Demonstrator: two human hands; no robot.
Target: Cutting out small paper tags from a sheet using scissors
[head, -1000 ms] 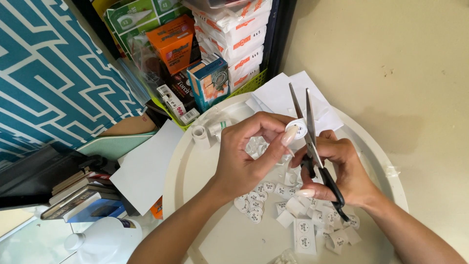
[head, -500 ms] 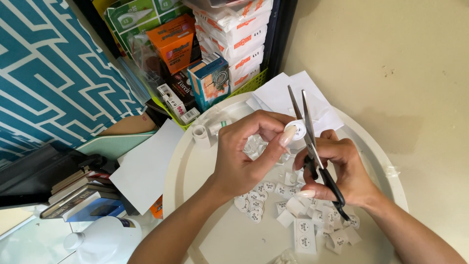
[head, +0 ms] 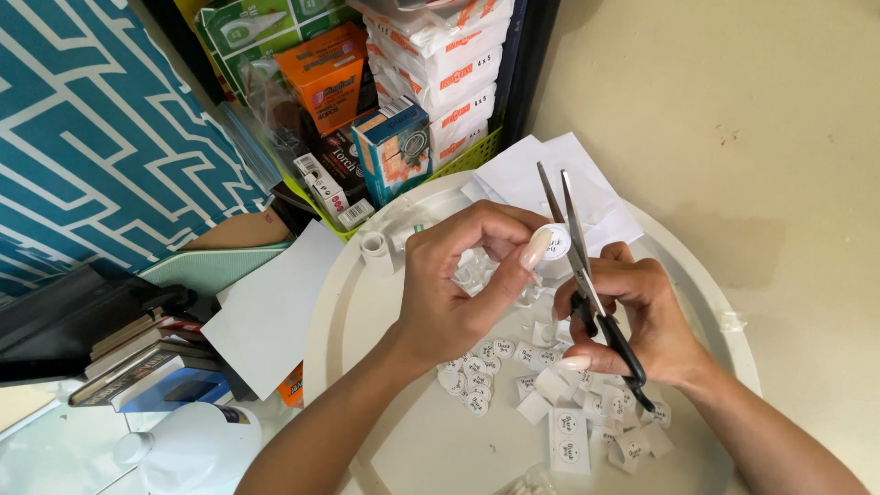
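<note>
Fingers of the left hand (head: 454,284) pinch a small round paper label (head: 553,242) above the round white table (head: 403,440). The right hand (head: 642,316) grips black-handled scissors (head: 587,275), blades slightly parted beside the label. Below lie cut labels (head: 477,371) and paper scraps (head: 550,385); white sheets (head: 550,179) and stacked boxes (head: 394,137) stand beyond.

hidden: scissors (head: 587,275) handles inside right hand (head: 642,321); part of round sticker (head: 554,243) behind left hand (head: 458,293) thumb | cut off: both forearms at bottom edge; plastic jug (head: 192,449) below-left of the grip; stacked boxes (head: 449,64) above at top edge | too small: print on cut stickers (head: 477,376) below the grip
</note>
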